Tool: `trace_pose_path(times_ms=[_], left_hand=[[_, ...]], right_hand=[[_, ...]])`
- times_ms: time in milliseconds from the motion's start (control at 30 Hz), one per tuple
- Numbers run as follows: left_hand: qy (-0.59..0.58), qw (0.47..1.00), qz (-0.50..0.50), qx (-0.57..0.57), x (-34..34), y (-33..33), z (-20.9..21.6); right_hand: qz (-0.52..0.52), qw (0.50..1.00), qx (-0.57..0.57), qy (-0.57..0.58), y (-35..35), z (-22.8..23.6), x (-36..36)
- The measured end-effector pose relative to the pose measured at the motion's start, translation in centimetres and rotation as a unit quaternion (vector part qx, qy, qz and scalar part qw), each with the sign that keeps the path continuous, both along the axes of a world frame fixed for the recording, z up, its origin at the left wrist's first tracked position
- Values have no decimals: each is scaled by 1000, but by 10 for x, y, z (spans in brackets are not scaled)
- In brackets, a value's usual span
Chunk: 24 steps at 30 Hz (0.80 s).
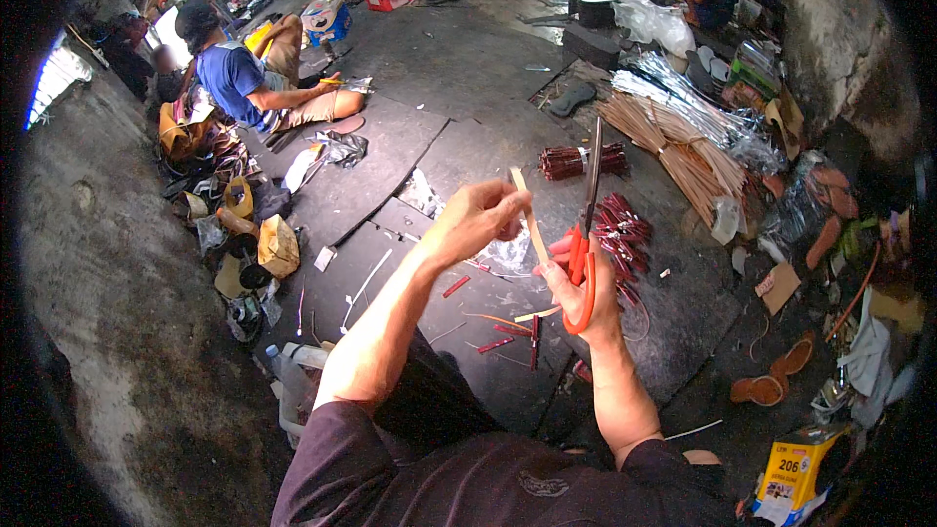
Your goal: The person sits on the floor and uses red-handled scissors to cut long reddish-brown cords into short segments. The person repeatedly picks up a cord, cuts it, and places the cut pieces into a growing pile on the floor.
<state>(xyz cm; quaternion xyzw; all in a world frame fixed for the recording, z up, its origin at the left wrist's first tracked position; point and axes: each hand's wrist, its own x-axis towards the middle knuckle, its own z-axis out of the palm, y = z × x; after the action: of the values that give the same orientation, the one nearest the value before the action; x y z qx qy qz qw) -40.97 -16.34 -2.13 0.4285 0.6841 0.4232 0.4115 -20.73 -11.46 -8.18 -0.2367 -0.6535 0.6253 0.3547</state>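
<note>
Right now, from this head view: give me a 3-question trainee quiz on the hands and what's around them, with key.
1. True or false: the right hand holds orange-handled scissors with the blades pointing up.
2. Multiple choice: what does the left hand pinch? A) a pale tan strip B) a red box C) a plastic bottle
3. Fill in: the tied bundle of dark red strips lies on the black mat, beyond the ____ hand.

Key: 1 true; 2 A; 3 right.
</note>
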Motion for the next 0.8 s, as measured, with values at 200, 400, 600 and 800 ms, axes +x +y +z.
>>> trace_pose_path(times_ms=[200, 400, 600, 800], left_hand=[[136, 987, -45, -79, -88, 65, -53], [388, 900, 125, -153, -215, 124, -85], [432, 860, 157, -224, -224, 158, -78], [422, 863, 156, -230, -210, 163, -64]], right_hand=[[-50, 999, 12, -11, 18, 3, 0], [-68, 998, 13, -12, 24, 7, 1], [-103, 994, -25, 8, 31, 12, 14], [-109, 994, -20, -8, 37, 5, 19]])
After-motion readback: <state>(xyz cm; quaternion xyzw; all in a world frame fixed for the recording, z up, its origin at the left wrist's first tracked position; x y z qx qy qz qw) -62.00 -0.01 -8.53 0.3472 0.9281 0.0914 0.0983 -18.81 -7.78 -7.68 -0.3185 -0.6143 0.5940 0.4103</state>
